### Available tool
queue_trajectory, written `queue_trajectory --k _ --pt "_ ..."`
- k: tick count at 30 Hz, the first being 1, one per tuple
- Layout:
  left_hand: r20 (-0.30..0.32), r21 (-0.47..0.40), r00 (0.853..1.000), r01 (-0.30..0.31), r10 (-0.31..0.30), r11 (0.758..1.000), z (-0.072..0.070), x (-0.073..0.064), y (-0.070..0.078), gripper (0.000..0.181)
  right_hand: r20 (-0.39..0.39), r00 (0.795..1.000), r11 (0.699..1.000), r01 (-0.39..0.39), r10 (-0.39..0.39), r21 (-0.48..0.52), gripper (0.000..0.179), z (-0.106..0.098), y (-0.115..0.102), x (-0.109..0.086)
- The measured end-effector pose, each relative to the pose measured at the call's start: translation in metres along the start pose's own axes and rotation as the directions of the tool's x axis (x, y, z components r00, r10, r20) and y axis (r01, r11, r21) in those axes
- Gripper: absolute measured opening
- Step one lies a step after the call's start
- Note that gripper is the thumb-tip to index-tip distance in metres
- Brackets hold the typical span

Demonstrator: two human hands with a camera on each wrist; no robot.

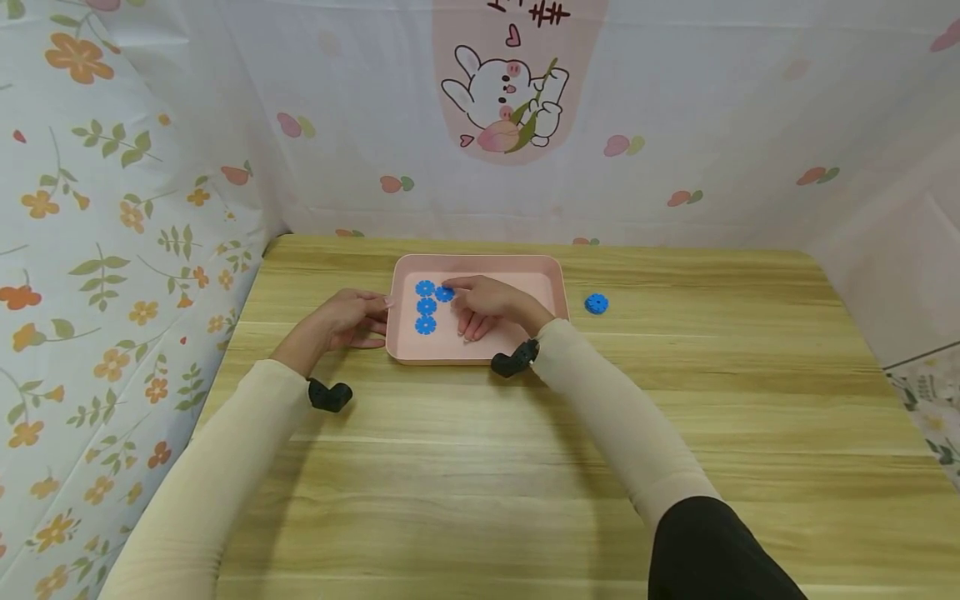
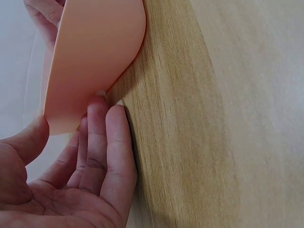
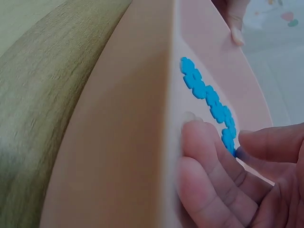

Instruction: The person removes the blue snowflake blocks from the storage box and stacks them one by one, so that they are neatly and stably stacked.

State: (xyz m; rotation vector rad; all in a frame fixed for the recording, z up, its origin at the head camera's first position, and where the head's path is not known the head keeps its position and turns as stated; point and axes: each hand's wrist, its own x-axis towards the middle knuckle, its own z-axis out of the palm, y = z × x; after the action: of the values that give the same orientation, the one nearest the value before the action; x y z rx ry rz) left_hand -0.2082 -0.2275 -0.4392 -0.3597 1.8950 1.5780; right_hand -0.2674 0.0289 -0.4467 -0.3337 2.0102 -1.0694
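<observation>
A person's left hand (image 1: pixel 348 319) grips the near side of a pink rectangular tray (image 1: pixel 487 265), thumb at its rim. Inside the tray, the right hand (image 1: pixel 491 305) is relaxed, not clenched, its index fingertip touching a blue notched disc (image 1: pixel 444 294). Just left of that fingertip, three matching discs (image 1: pixel 425 307) form a column. To the right hand's right, more blue notched plastic (image 1: pixel 597 303) rests on the wooden worktop (image 1: pixel 420 475).

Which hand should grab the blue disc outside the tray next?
Probably the right hand: it's closer to the blue notched disc lying right of the pink tray. The left hand holds the tray's left end.
</observation>
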Motion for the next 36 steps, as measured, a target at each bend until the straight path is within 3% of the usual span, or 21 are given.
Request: queue_trajectory --k 16,25,36 --pt "0.012 0.005 1.0 -0.015 0.015 1.0 0.0006 -0.0009 -0.0012 0.048 -0.009 1.0 0.999 0.01 -0.01 -0.033 0.022 0.0035 -0.0045 -0.0045" --pt "0.01 0.005 1.0 -0.009 0.009 1.0 0.0008 -0.0012 0.0003 0.048 -0.03 1.0 0.997 0.001 -0.003 -0.075 0.045 0.006 -0.0081 -0.0052" --pt "0.005 -0.002 1.0 -0.005 0.005 1.0 0.0 0.0009 -0.0001 0.047 -0.073 0.997 0.996 0.002 -0.008 -0.09 0.028 0.0096 -0.0061 -0.002"
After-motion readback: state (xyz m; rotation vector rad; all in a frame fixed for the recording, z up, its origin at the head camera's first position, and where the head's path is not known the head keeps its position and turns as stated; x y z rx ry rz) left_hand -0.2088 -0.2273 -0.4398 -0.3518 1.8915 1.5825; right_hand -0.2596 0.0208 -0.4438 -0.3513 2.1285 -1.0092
